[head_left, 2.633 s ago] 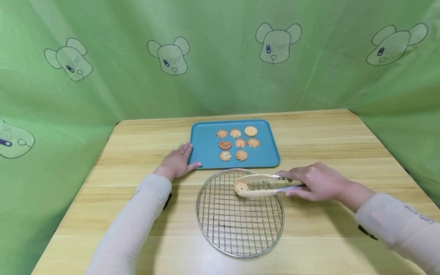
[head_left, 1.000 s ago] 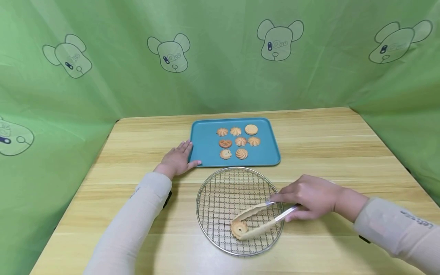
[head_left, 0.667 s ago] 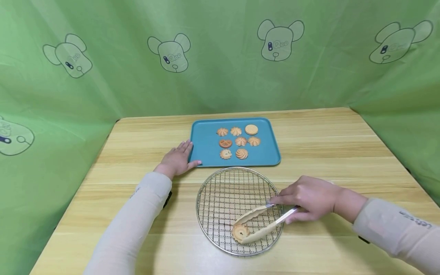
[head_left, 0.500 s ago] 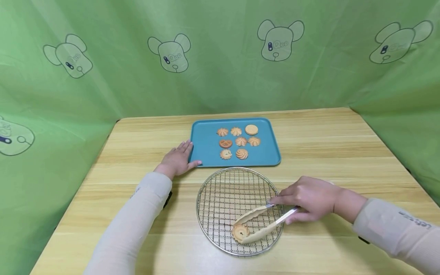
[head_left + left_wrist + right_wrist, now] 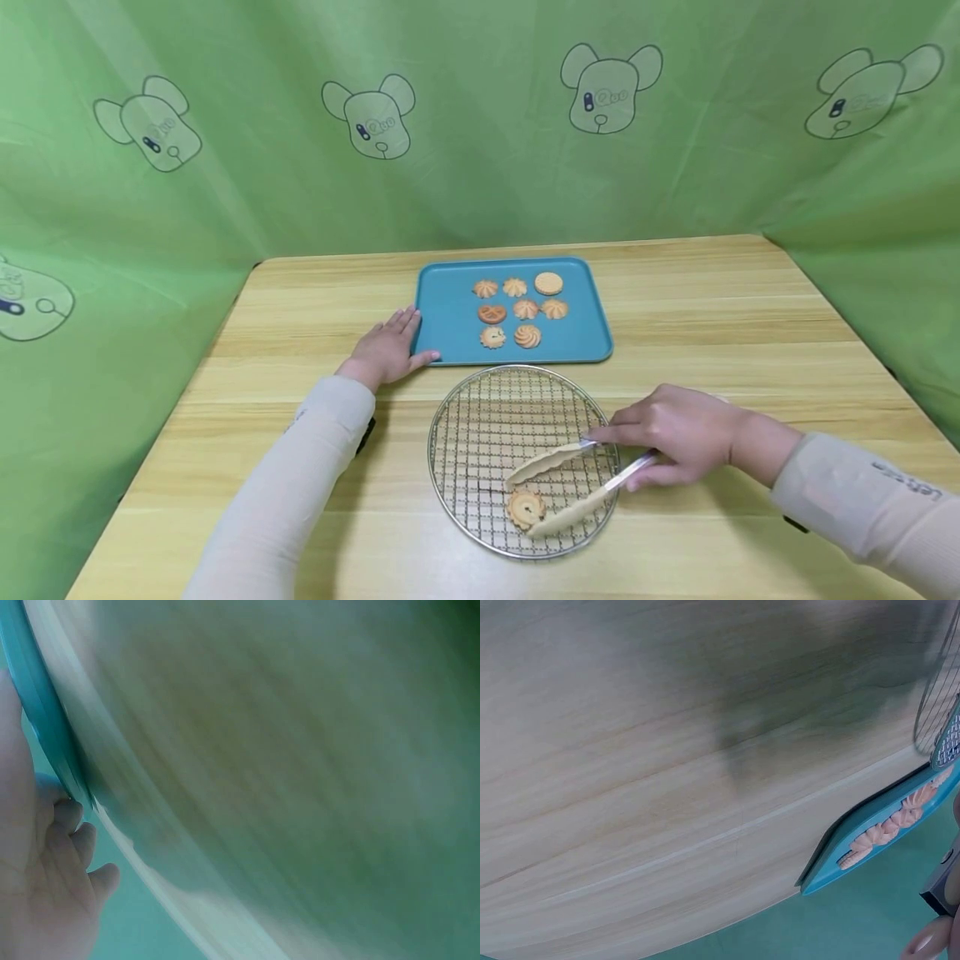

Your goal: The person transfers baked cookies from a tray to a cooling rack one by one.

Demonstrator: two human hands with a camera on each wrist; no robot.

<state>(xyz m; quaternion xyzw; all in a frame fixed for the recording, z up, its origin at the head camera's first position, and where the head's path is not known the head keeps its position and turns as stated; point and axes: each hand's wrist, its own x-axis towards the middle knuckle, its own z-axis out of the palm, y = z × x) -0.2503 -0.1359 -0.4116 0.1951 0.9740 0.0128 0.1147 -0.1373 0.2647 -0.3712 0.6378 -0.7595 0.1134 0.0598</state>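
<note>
My right hand (image 5: 678,435) grips a pair of tongs (image 5: 555,460) with metal arms and wavy beige tips. Below the spread tips, a round cookie (image 5: 526,509) with a scalloped edge and a small central hole lies on the round wire rack (image 5: 480,417), towards its near side. The far tip stands apart from the cookie, while the near tip overlaps its right edge. My left hand (image 5: 384,350) rests at the left edge of the blue tray (image 5: 442,292), fingers extended and thumb over the front corner. In the left wrist view, this hand (image 5: 52,877) is beside the tray's rim (image 5: 45,712).
Several cookies lie on the tray, among them a pretzel-shaped one (image 5: 492,314), a round flat one (image 5: 548,283) and a swirled one (image 5: 527,336). Directly behind the rack stands the tray, on a wooden table (image 5: 337,292). A green curtain (image 5: 480,167) surrounds the table.
The tongs carried the cookie from the rack's far part to its near part. Their tips have since spread, leaving the cookie on the wires. My left hand has stayed at the tray.
</note>
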